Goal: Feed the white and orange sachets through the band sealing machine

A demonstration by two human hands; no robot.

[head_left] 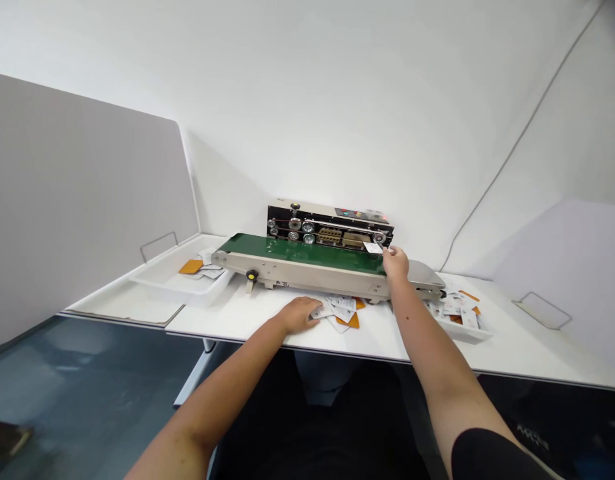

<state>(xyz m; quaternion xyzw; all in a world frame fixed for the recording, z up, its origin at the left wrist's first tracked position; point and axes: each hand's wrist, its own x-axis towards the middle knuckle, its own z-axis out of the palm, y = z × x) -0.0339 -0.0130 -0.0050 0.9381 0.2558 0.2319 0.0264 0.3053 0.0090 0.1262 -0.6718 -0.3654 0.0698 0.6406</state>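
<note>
Centre right: your right hand [397,263] pinches a small, flat white packet [372,247] at the near end of the metal sealer's long green belt [307,255], by its rollers. Lower centre: your left hand [298,315] curves at the edge of a loose pile of flat white and orange packets [343,309] on the white table [257,319]; cannot tell if it grips one. Print on the white packets, too small to read. Dark marks on the beige conveyor side [317,277], illegible. Coloured buttons on the dark control panel [356,213], upper centre; lettering unreadable.
</note>
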